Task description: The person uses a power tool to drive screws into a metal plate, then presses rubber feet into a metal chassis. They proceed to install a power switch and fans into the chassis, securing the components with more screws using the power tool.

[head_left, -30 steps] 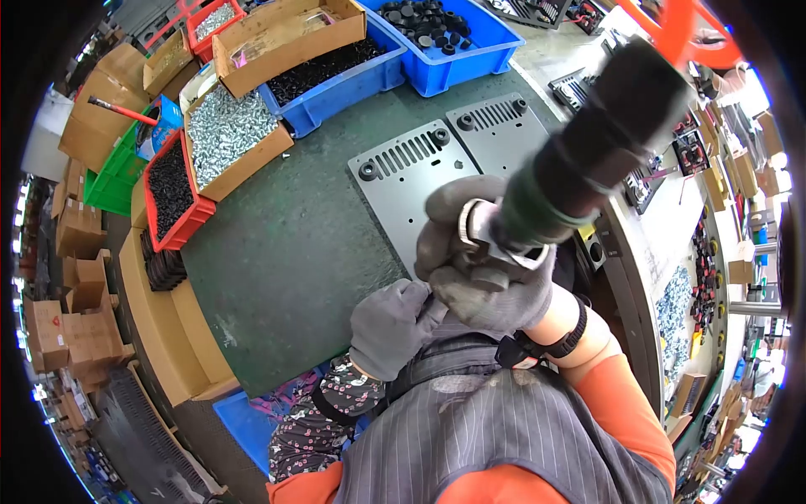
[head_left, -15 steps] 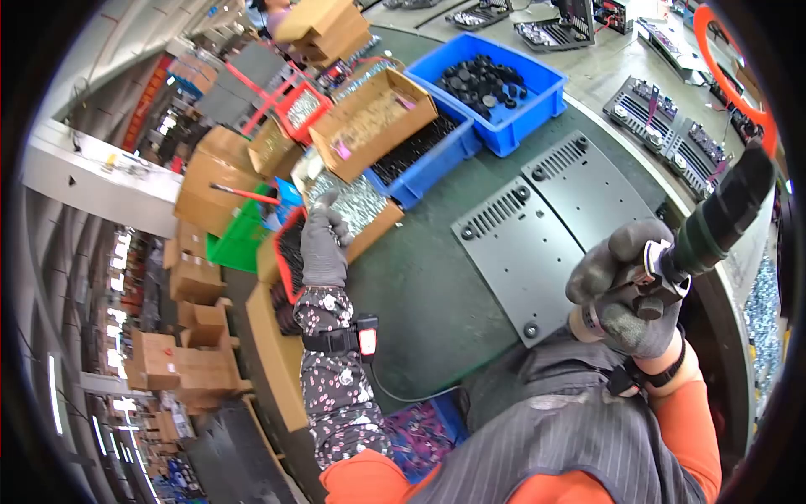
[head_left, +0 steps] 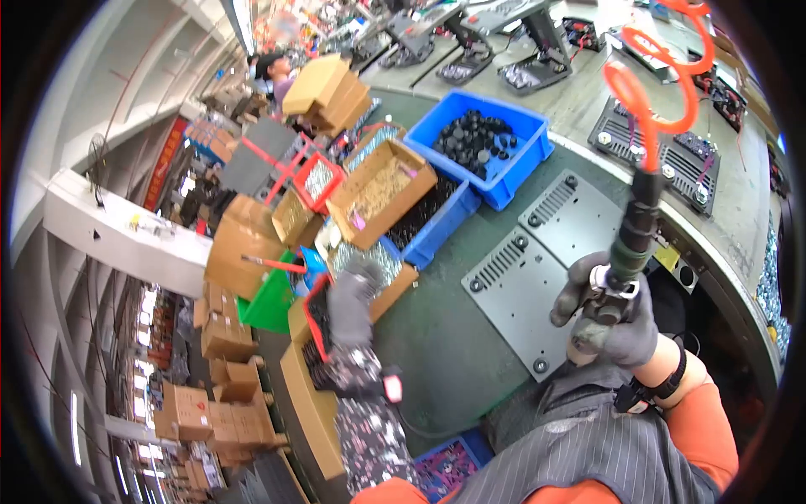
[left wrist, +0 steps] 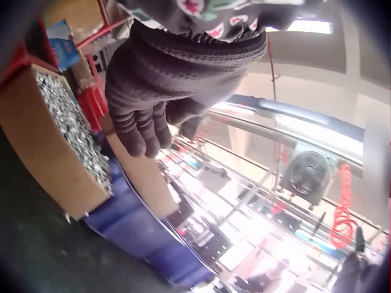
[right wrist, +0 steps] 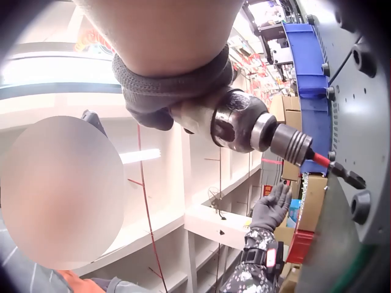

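Observation:
My gloved left hand (head_left: pixel 351 307) is over the cardboard box of silvery screws (head_left: pixel 379 259), blurred in the head view. In the left wrist view, its fingers (left wrist: pixel 143 131) hang loosely bent above and beside the screws, nothing visible between them. My gloved right hand (head_left: pixel 634 328) grips an air screwdriver (right wrist: pixel 238 125) fed by an orange coiled hose (head_left: pixel 651 109). The tool's bit (right wrist: pixel 347 175) points down close to a black foot (right wrist: pixel 360 206) on a grey metal plate (head_left: pixel 512 294). Another slotted plate (head_left: pixel 579 214) lies alongside it.
A blue bin (head_left: pixel 525 181) of black round parts and another blue bin (head_left: pixel 462 210) stand behind the plates. Near my left arm are a red bin (head_left: pixel 313 315), a green crate (head_left: pixel 267 307) and an open carton (head_left: pixel 312 412). Circuit assemblies (head_left: pixel 684 164) lie across the bench on the right.
From near my body, the left hand has reached out to the screw box. The right hand has lowered the screwdriver beside the near plate. The head view has swung left.

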Demonstrator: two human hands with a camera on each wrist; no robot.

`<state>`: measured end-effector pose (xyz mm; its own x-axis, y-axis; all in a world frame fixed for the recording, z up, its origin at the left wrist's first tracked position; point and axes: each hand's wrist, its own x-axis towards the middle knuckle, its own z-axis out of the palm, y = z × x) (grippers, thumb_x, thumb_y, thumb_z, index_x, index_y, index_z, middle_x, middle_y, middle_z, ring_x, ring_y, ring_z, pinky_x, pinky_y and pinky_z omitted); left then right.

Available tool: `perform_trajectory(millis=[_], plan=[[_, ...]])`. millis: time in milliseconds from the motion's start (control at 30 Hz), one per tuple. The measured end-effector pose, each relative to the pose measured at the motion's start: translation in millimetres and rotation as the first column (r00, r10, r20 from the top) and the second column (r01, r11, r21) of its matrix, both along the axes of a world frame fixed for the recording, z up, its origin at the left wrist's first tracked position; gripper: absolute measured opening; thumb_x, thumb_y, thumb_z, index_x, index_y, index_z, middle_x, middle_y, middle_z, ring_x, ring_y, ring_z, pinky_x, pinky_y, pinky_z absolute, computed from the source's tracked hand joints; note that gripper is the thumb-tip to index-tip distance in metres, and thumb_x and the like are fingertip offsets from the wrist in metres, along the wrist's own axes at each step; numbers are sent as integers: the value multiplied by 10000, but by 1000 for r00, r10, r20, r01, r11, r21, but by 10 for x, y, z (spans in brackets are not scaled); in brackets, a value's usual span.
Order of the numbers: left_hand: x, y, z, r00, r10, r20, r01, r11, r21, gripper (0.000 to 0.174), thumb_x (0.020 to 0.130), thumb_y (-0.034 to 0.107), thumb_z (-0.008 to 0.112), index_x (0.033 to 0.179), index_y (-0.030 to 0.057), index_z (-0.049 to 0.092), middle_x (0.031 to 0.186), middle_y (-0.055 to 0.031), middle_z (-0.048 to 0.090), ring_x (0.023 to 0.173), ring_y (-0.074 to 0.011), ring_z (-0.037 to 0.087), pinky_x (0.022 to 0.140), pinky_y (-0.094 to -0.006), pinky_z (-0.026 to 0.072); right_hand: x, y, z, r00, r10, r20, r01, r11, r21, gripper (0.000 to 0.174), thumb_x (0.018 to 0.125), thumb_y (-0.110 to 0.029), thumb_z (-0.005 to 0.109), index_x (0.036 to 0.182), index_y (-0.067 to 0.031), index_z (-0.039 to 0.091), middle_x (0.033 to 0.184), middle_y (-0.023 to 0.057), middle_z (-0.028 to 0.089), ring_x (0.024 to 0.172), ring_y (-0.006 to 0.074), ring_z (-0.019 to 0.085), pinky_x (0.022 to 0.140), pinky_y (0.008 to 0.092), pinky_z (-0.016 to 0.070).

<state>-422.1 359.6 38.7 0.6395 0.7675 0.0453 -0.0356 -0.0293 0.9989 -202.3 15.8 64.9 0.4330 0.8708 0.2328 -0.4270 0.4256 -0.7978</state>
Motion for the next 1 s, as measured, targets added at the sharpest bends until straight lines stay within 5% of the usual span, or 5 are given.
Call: perform_trajectory(millis=[167, 300, 633, 800, 1000], plan=[[640, -1821, 350, 732, -503, -460, 644, 730, 227, 463, 835, 165, 644, 1234, 0, 475, 1040, -86, 609, 955, -147, 585, 797, -281, 487, -126, 259, 83, 970, 141, -200, -108, 980, 169, 561, 756, 112, 602, 1266, -29, 417, 1025, 58, 572, 983, 152, 561, 853, 301, 466], [751, -2176, 40, 651, -690, -317, 718, 695, -41, 391, 773, 118, 706, 1122, 31, 553, 1050, -67, 625, 964, -140, 599, 819, -284, 487, -194, 421, 81, 994, 109, -3, -105, 966, 236, 713, 862, -565, 492, 1242, 35, 415, 1017, 104, 553, 900, 159, 544, 811, 321, 455], [708, -2154, 33, 825, -363, -433, 502, 822, 269, 387, 697, 162, 761, 1021, 37, 591, 851, -73, 646, 779, -216, 634, 707, -336, 505, -46, 166, -9, 973, 191, 129, -209, 966, 150, 627, 905, -481, 399, 1273, 24, 435, 1170, 152, 559, 1087, 221, 543, 949, 344, 413], [578, -1963, 353, 933, 6, -359, 351, 194, 916, 281, 631, 248, 736, 862, 136, 621, 673, -36, 572, 648, -251, 578, 649, -378, 461, 186, -209, 82, 648, 710, -276, -756, 645, -113, 642, 839, -209, 640, 1366, 10, 347, 1268, 138, 498, 1182, 185, 470, 966, 277, 386], [550, -1967, 136, 819, 90, -567, 565, 51, 824, 151, 735, 225, 588, 882, 188, 599, 751, 24, 579, 748, -178, 573, 853, -374, 401, -111, -16, -368, 498, 752, 431, -285, 611, -738, 587, 700, -303, 774, 1138, -21, 503, 780, 68, 623, 751, 120, 599, 710, 268, 477]])
